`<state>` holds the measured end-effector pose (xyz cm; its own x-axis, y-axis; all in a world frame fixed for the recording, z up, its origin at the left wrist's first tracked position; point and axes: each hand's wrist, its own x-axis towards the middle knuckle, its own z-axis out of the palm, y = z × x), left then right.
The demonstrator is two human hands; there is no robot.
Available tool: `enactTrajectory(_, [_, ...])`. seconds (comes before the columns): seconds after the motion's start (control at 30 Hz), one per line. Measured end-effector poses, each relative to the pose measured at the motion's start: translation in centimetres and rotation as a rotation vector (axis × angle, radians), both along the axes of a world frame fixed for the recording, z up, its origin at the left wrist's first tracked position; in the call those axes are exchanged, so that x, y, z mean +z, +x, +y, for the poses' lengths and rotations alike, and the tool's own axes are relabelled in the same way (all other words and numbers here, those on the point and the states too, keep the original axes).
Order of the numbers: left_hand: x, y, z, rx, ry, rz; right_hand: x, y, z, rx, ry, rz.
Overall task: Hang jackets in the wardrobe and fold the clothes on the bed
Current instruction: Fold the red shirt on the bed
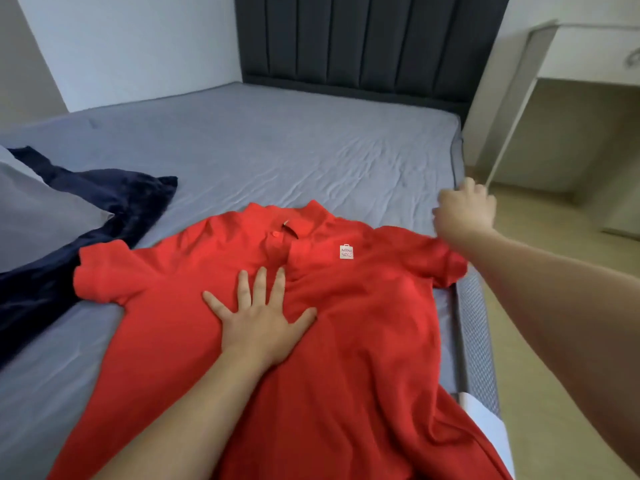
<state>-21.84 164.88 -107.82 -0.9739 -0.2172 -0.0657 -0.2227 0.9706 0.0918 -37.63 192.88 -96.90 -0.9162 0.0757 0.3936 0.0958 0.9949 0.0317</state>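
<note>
Head camera looks down at a bed with a grey sheet. A red polo shirt lies flat on the bed, front side up, with its collar toward the dark headboard. It has a small white logo patch on the chest and a red button under the collar. One short sleeve points left. The other sleeve reaches the right edge of the bed.

The left hand lies flat on the middle of the shirt's chest. Its fingers are straight and spread out, and the palm presses on the cloth.

The right hand is up near the shirt's right shoulder, by the edge of the bed. Its fingers are curled in. It is a bit blurry, and I cannot tell if it pinches the cloth or holds nothing.

A dark blue garment lies crumpled on the left side of the bed, just beside the shirt's left sleeve. A grey pillow rests on top of it. A white bench stands past the bed on the right, on a pale floor.
</note>
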Motion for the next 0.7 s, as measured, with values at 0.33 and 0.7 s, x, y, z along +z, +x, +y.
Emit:
enactTrajectory(0.33, [-0.6,-0.3,0.0,-0.006,-0.063,0.099,-9.7,7.7,-8.1,0.339,-0.305,-0.367])
enactTrajectory(0.7, [5.6,16.9,-0.4,-0.234,0.361,-0.003,-4.1,24.1,-5.8,0.35,-0.303,-0.761])
